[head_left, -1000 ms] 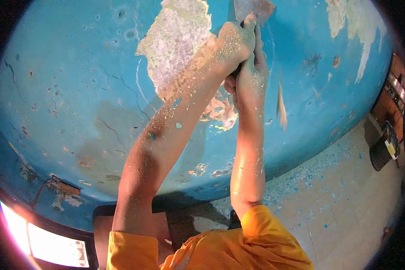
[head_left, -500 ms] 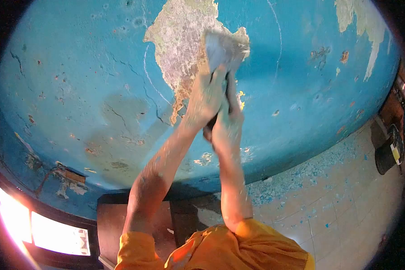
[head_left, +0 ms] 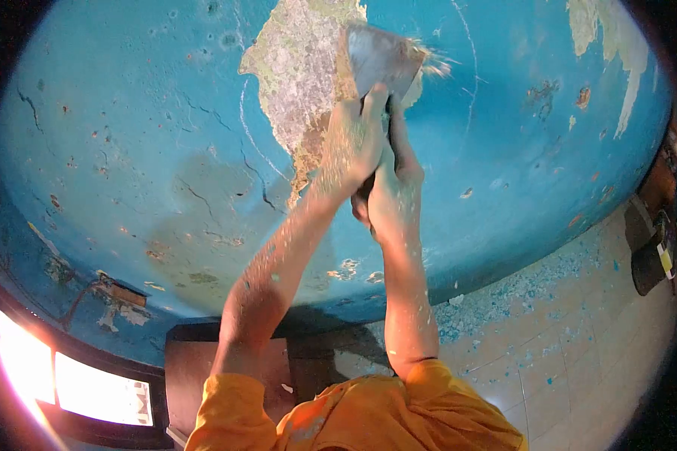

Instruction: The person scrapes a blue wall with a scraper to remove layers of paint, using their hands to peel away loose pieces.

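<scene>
Where the scraper (head_left: 380, 56) presses blade-up against the wall (head_left: 128, 150), at the bare patch's (head_left: 301, 75) edge, the left hand (head_left: 353, 143) is wrapped tight round its handle, the right hand (head_left: 393, 192) closed just beneath. Flakes (head_left: 519, 289) litter the floor (head_left: 579, 353).

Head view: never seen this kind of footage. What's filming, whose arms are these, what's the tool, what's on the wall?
There is no machine here. A person works with bare hands, and one camera worn on the head looks forward at them. Its wide lens makes the wall look bulged. The left hand and right hand both grip a scraper. Its blade lies against the blue wall at the edge of a bare patch where the paint is gone. Bits fly off beside the blade. Paint flakes lie on the tiled floor below. The orange at the bottom is the person's sleeves.
</scene>
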Demonstrator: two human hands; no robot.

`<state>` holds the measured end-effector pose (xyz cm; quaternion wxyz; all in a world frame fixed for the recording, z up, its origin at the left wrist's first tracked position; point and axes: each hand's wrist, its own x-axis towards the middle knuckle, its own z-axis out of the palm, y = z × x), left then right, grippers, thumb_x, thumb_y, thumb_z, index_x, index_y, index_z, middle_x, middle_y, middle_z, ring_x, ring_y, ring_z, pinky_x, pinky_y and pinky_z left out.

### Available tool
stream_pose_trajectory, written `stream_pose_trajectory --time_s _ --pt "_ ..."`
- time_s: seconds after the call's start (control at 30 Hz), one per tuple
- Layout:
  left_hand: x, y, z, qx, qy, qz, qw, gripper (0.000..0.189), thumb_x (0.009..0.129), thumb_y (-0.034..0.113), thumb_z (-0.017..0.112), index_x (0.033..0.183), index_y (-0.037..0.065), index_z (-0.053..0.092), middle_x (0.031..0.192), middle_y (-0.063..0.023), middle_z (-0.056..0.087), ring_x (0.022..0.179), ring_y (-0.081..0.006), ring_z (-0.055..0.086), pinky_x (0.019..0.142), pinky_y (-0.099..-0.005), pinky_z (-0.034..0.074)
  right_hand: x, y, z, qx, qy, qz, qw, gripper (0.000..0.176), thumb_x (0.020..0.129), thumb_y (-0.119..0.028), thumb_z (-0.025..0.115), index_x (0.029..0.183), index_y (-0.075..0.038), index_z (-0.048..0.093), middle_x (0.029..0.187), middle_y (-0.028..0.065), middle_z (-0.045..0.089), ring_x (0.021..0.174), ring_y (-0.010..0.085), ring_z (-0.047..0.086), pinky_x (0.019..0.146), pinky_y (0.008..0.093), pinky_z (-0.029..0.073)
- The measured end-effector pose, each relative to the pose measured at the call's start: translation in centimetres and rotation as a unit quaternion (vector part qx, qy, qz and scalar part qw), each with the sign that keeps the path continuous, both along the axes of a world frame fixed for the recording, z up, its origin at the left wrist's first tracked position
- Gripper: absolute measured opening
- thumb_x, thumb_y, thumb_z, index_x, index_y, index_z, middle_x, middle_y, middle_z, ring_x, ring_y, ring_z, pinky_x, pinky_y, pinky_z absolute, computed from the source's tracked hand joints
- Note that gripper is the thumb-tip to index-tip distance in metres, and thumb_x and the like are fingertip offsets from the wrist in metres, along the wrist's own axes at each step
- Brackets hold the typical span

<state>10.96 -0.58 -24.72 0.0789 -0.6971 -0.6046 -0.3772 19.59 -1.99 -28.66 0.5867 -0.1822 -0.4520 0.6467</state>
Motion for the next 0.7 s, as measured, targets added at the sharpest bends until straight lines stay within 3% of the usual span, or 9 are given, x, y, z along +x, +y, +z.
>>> stream_pose_trajectory --time_s 0.1,0.17,0.27,0.33,0.4,0.5,0.63,0.67,0.7 --pt "1.5 -0.5 2.1 -0.11 -0.022 0.078 0.991 0.047 0.082 0.015 0.051 0.128 0.006 0.044 0.103 -0.0213 0.055 0.099 -0.0395 0.054 0.086 -0.0468 0.043 -1.0 1.4 -0.9 0.116 0.014 -0.105 0.988 0.051 0.097 -0.018 0.044 0.144 -0.007 0.03 0.109 0.0103 0.059 0.077 0.0099 0.056 0.062 0.0216 0.047" --pt "0.5 -0.3 -2.7 -0.018 -0.029 0.007 0.999 0.048 0.086 0.019 0.051 0.132 0.007 0.042 0.107 -0.0211 0.057 0.101 -0.039 0.054 0.091 -0.0435 0.04 -0.3 0.9 -2.8 0.11 0.01 -0.084 0.99 0.051 0.097 -0.019 0.044 0.144 -0.006 0.03 0.112 0.0106 0.06 0.077 0.0102 0.056 0.063 0.0219 0.047" --pt "2.1 -0.8 -6.7 0.03 -0.377 -0.053 0.924 0.05 0.097 0.035 0.039 0.088 -0.011 0.057 0.067 -0.018 0.056 0.067 -0.0213 0.054 0.063 -0.0398 0.043 -1.2 1.3 -9.7 0.194 -0.035 -0.139 0.97 0.052 0.097 -0.02 0.044 0.145 -0.007 0.027 0.112 0.0079 0.057 0.081 0.0093 0.056 0.057 0.0194 0.044" --pt "1.8 -0.2 -6.9 -0.015 -0.386 -0.055 0.921 0.048 0.098 0.032 0.037 0.094 -0.011 0.057 0.073 -0.0176 0.058 0.071 -0.0214 0.054 0.066 -0.0391 0.044 -0.5 1.0 -8.4 0.18 -0.022 -0.125 0.975 0.05 0.098 -0.017 0.041 0.145 -0.007 0.03 0.104 0.0065 0.06 0.071 0.0074 0.055 0.051 0.0199 0.042" --pt "2.8 2.3 -4.6 0.282 -0.201 -0.059 0.936 0.05 0.098 0.034 0.037 0.09 -0.012 0.056 0.071 -0.0178 0.057 0.069 -0.0212 0.054 0.064 -0.0393 0.043 1.8 1.1 -3.0 0.121 -0.08 -0.072 0.987 0.047 0.098 -0.023 0.042 0.142 -0.008 0.035 0.112 0.0126 0.063 0.069 0.0079 0.053 0.054 0.0241 0.044" --pt "4.0 2.6 1.1 0.011 -0.326 -0.035 0.945 0.05 0.098 0.035 0.038 0.087 -0.011 0.055 0.071 -0.0184 0.057 0.069 -0.021 0.052 0.062 -0.0401 0.042 3.1 3.3 0.6 0.111 -0.109 -0.075 0.985 0.047 0.097 -0.022 0.044 0.141 -0.008 0.036 0.105 0.0109 0.065 0.063 0.0068 0.049 0.049 0.0242 0.042" --pt "5.1 3.7 -3.1 0.135 -0.321 -0.064 0.935 0.054 0.098 0.04 0.038 0.085 -0.01 0.055 0.067 -0.0172 0.053 0.065 -0.0194 0.046 0.061 -0.0397 0.041 3.9 5.7 -3.4 0.298 -0.118 -0.17 0.932 0.049 0.097 -0.022 0.044 0.141 -0.004 0.035 0.131 0.019 0.052 0.112 0.0215 0.055 0.089 0.031 0.045" --pt "5.5 3.0 -5.2 0.086 -0.369 -0.045 0.924 0.054 0.098 0.041 0.039 0.087 -0.009 0.055 0.067 -0.0152 0.053 0.067 -0.0163 0.047 0.059 -0.039 0.04 4.3 4.7 -5.3 0.247 -0.115 -0.133 0.953 0.05 0.096 -0.02 0.045 0.141 -0.002 0.034 0.135 0.0167 0.049 0.115 0.0184 0.05 0.093 0.0299 0.041" --pt "5.0 2.4 -9.3 0.135 -0.225 -0.02 0.965 0.051 0.098 0.039 0.039 0.09 -0.008 0.056 0.073 -0.0154 0.055 0.074 -0.0136 0.047 0.062 -0.0387 0.041 4.6 3.3 -7.3 0.195 -0.11 -0.094 0.97 0.051 0.096 -0.018 0.045 0.141 0.0 0.033 0.138 0.0144 0.046 0.118 0.0153 0.045 0.097 0.0287 0.038"
